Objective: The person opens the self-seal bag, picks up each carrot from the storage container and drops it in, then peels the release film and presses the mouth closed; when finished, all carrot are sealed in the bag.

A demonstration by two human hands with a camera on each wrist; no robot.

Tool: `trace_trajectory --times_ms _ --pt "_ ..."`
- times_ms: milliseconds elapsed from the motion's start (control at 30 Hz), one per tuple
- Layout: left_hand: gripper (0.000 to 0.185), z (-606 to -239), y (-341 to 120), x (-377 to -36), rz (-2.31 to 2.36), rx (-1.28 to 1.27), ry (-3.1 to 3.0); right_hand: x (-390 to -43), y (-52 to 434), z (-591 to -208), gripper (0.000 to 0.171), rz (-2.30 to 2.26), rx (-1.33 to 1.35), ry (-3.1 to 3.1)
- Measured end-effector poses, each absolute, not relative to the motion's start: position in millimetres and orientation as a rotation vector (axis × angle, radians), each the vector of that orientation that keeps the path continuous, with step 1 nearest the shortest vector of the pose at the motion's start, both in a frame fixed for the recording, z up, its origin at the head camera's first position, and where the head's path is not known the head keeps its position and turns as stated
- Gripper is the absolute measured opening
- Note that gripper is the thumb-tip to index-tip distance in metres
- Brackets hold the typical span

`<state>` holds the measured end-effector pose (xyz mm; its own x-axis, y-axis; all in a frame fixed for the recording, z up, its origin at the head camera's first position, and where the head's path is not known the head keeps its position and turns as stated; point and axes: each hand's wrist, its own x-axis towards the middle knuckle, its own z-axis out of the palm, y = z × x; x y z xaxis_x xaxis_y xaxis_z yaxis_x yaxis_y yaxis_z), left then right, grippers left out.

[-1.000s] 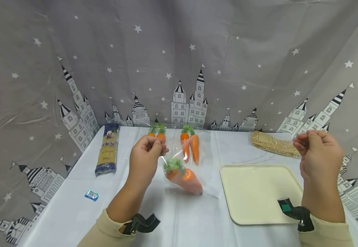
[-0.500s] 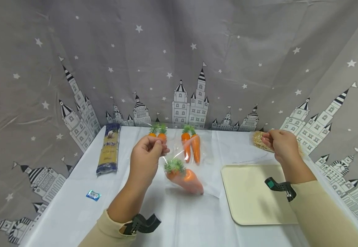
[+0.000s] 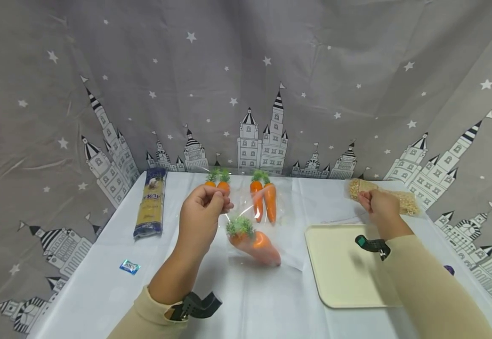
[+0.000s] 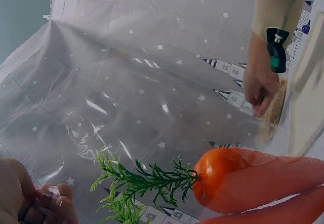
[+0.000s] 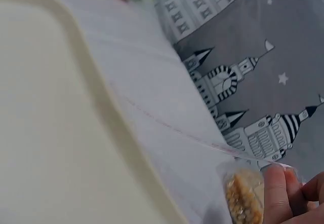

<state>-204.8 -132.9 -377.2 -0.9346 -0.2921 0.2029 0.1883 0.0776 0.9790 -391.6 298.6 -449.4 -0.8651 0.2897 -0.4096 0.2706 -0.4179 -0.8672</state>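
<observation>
White table (image 3: 101, 263), fingers (image 5: 276, 193) on grain packet (image 3: 402, 200)

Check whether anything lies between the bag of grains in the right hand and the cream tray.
Nothing visible does. The right hand pinches the bag of grains just behind the cream tray; only bare tablecloth separates them.

Cream tray (image 3: 339, 278), pasta packet (image 3: 150, 203), blue sachet (image 3: 128, 267).

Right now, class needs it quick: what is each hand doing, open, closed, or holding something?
Left hand: pinches the clear bag holding the carrot.
Right hand: grips the end of the grain packet.
</observation>
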Motion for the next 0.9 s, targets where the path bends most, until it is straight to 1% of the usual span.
trace_trajectory --times_ms 100,167,300,367,600,733,900 --pt "0.016 -376.9 -133.5 -204.7 -1.915 0.105 -2.018 -390.5 306.6 -459.9 0.017 2.428 -0.75 -1.812" --pt "0.016 -376.9 -133.8 -204.6 -1.915 0.104 -2.013 -389.3 313.7 -466.3 0.022 2.282 -0.678 -2.033" --pt "0.014 -376.9 -133.4 -204.6 -1.925 0.103 -2.01 -385.6 329.9 -478.1 0.036 1.798 -0.58 -2.494" --pt "0.014 -377.1 -133.1 -204.5 -1.931 0.103 -2.009 -383.5 336.7 -482.8 0.04 1.58 -0.533 -2.63" --pt "0.013 -376.7 -131.6 -204.9 -1.932 0.107 -2.015 -373.0 353.7 -491.9 0.035 0.904 -0.222 -2.827" --pt "0.013 -376.4 -131.6 -204.0 -1.938 0.129 -2.02 -367.8 358.8 -493.4 0.033 0.789 -0.115 -2.868" --pt "0.014 -376.2 -133.0 -203.8 -1.993 0.134 -1.996 -361.2 361.7 -494.0 0.025 0.741 -0.107 -2.88"
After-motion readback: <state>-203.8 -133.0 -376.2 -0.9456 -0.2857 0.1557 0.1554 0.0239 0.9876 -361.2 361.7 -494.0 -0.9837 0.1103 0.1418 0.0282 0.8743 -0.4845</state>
